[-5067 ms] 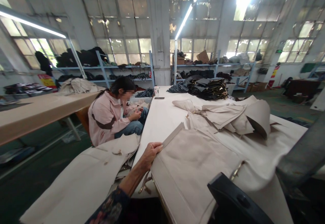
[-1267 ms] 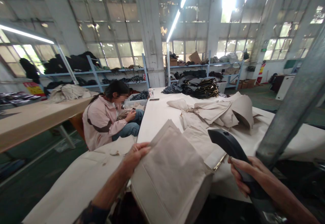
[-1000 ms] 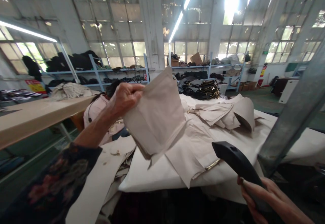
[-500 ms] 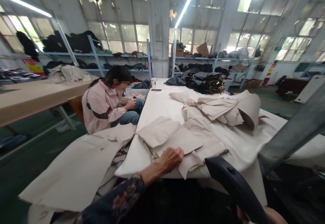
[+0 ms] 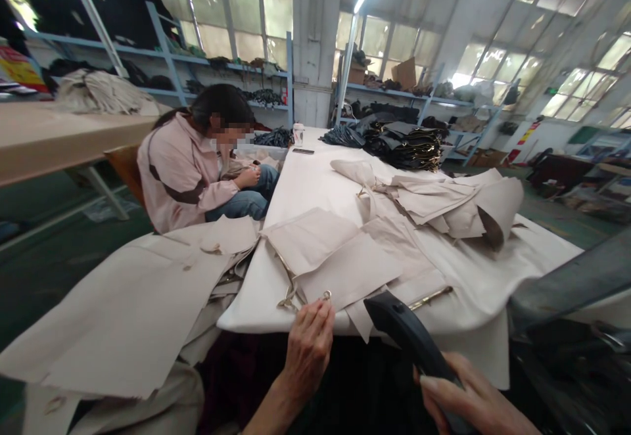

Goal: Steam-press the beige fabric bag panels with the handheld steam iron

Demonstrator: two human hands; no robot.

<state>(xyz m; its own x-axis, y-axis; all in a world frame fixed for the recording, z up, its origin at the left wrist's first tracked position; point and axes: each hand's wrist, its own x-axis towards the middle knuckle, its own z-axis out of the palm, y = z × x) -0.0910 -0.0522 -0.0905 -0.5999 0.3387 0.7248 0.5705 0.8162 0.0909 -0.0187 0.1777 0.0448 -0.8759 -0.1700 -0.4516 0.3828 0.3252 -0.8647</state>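
My left hand (image 5: 309,340) is closed in a pinch at the table's near edge, holding a small metal ring (image 5: 326,295) at its fingertips. Whether the ring is joined to the cloth beneath I cannot tell. Beyond the fingers lie beige fabric pieces (image 5: 352,267), with a metal clasp (image 5: 287,300) at their left edge and a zipper (image 5: 431,298) to the right. My right hand (image 5: 456,389) is wrapped around a black curved tool (image 5: 401,326), its blunt end over the near edge of the cloth; the exact kind does not show.
A large stack of beige panels (image 5: 128,303) stands at my left. More beige pieces (image 5: 444,202) and a dark pile of zippered pieces (image 5: 404,142) lie farther back on the white table (image 5: 315,179). A seated person (image 5: 192,165) works at the left. A slanting metal post (image 5: 566,284) stands right.
My left hand has drawn back from the fabric toward the near left, and the ring now shows at its fingertips. More of my right hand is visible, with the black tool shifted left.
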